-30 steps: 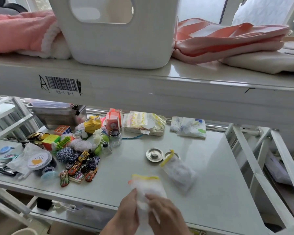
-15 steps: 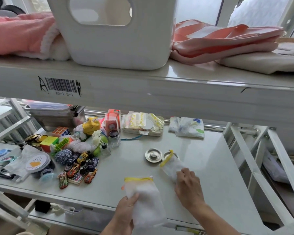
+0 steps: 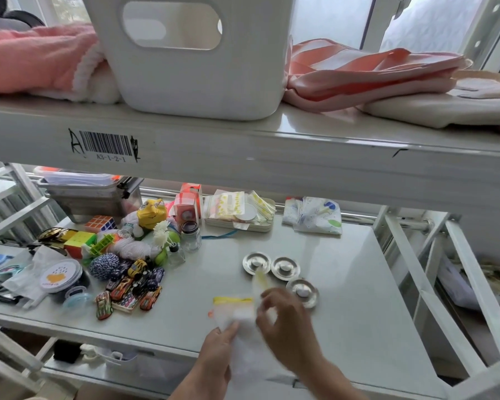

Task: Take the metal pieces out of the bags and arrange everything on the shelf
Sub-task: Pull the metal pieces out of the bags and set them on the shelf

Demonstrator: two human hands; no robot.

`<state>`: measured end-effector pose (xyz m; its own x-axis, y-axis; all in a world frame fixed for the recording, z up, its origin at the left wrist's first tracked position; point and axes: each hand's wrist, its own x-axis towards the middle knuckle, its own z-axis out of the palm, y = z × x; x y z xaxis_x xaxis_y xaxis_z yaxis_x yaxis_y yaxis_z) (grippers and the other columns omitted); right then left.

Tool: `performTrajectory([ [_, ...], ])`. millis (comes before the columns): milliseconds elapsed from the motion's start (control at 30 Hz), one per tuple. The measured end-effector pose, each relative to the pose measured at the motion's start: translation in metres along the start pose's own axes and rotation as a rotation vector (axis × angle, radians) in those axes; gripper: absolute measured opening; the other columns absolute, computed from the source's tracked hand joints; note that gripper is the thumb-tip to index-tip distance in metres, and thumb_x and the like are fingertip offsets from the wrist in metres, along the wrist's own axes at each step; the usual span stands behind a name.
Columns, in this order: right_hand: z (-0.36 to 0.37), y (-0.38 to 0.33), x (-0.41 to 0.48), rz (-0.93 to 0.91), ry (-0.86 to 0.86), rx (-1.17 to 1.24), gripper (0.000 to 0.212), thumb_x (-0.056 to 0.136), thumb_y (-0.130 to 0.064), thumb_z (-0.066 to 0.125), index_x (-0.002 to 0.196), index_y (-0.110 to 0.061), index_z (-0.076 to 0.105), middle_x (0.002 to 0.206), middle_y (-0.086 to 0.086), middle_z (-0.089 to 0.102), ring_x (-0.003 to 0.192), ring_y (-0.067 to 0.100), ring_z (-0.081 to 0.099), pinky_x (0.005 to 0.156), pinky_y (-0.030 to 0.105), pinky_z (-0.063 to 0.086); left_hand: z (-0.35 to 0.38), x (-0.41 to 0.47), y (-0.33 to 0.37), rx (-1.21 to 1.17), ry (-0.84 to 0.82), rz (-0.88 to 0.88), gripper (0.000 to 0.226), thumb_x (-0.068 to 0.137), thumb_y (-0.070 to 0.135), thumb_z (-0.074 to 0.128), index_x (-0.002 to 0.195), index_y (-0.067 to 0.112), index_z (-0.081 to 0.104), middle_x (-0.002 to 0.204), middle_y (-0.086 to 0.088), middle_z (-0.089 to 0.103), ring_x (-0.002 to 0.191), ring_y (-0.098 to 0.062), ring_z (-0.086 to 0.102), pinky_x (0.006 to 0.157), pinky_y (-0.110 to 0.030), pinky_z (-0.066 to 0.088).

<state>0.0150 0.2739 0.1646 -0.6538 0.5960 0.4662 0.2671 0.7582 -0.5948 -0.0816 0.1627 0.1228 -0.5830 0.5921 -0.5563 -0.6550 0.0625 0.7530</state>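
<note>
Three round metal pieces lie on the white shelf [image 3: 358,298]: one [image 3: 256,262], a second [image 3: 285,268] touching it, and a third [image 3: 303,291] nearer to me. My left hand [image 3: 214,350] grips a white bag with a yellow zip strip [image 3: 234,310] from below. My right hand [image 3: 289,324] is right beside it, fingers pinched on a second, blurred bag [image 3: 261,280] whose yellow strip sticks up over the discs. What the bags hold is hidden.
Toy cars [image 3: 133,287], puzzle cubes [image 3: 100,223], a glass jar [image 3: 190,236] and a round tub [image 3: 59,275] crowd the shelf's left half. A tray of packets [image 3: 240,217] and a printed pouch [image 3: 312,216] sit at the back. A white basket [image 3: 197,59] stands on the shelf above.
A third metal piece now lies on the shelf beside the two earlier ones. My right hand has lifted the second bag off the shelf and brought it over to the left hand's bag.
</note>
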Motion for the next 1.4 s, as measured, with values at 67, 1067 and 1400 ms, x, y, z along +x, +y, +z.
performTrajectory([
  [67,0.018,-0.017,-0.027,-0.027,-0.152,-0.045,0.009,0.074,-0.032,0.062,0.071,-0.023,0.061,0.095,-0.01,0.069,0.087,0.012,0.065,0.072,0.023,0.053,0.001,0.001,-0.004,-0.049,0.023,-0.02,0.031,0.097,0.016,0.048,0.109,-0.008,0.064,0.078,-0.018,0.073,0.066,-0.028,0.071,0.062,-0.032,0.057],
  [1067,0.002,0.044,0.006,0.349,-0.189,0.128,0.051,0.052,-0.037,0.075,0.097,-0.025,0.055,0.099,-0.003,0.047,0.096,0.018,0.052,0.084,0.02,0.045,-0.014,-0.013,0.001,-0.155,-0.128,0.026,0.035,0.092,0.005,0.05,0.121,-0.008,0.064,0.111,-0.026,0.072,0.094,-0.038,0.073,0.081,-0.043,0.059],
  [1400,0.01,0.013,-0.009,0.171,-0.543,0.358,0.034,0.064,-0.053,0.079,0.092,-0.04,0.064,0.104,-0.011,0.065,0.101,0.004,0.061,0.091,0.024,0.048,-0.017,-0.019,-0.001,-0.15,-0.107,0.017,0.039,0.075,0.002,0.067,0.107,-0.02,0.064,0.084,-0.031,0.07,0.068,-0.035,0.071,0.058,-0.034,0.059],
])
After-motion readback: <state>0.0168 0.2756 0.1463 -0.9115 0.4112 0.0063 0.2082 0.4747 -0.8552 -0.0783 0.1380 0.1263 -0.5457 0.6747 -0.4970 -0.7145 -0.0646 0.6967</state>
